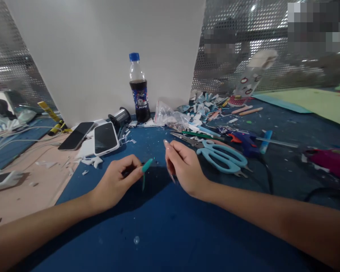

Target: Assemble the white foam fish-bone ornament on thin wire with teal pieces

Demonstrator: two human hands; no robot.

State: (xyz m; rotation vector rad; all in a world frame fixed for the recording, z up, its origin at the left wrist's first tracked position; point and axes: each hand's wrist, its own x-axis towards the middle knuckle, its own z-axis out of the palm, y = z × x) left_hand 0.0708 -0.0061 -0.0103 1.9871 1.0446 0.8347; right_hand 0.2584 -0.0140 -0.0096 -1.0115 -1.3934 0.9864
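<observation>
My left hand is closed in a pinch, with a small teal leaf-shaped piece at the thumb tip. A thin green strip hangs just below that piece. My right hand is a short gap away, its fingers curled and thumb pressed towards the index finger. What it holds, if anything, I cannot make out. Beside the right hand lie large scissors with light blue handles, their blades pointing left. Both hands hover low over the dark blue table mat.
At the back stands a Pepsi bottle before a white board. Two phones and a wire spool lie left. To the right are foam scraps, a blue glue gun and a magenta tool with dark cables.
</observation>
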